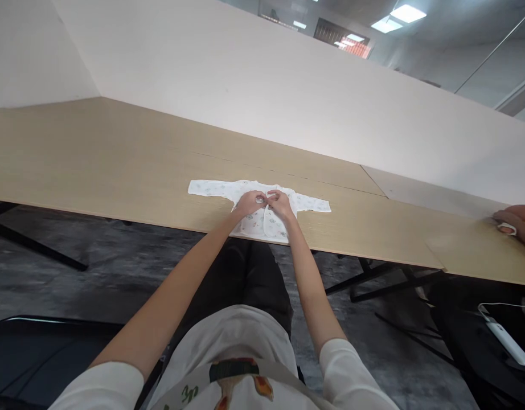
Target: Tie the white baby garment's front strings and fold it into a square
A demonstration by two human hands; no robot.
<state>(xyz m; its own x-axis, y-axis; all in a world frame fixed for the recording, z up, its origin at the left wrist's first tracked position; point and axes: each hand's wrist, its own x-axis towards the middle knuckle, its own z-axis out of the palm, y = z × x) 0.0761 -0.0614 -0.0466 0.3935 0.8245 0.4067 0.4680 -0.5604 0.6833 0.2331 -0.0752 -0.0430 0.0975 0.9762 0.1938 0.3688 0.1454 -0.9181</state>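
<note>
A small white baby shirt point(254, 225) with a faint print lies flat on the table, its two sleeves spread to the left and right. The front opening runs down its middle, and the lower hem reaches the table's near edge. My left hand point(250, 203) is closed in a pinch on the shirt's front near the neckline. Close beside it, my right hand point(280, 203) pinches the shirt's front edge, thumb and fingers together. The fingertips of both hands almost meet; the small piece between them is too small to make out.
The long wooden table point(117, 154) backs onto a white partition point(245, 85). At the far right, another person's hand point(512, 222) rests on the table. A dark chair point(53, 359) stands at lower left, and a white device with a cable point(510, 343) lies at lower right.
</note>
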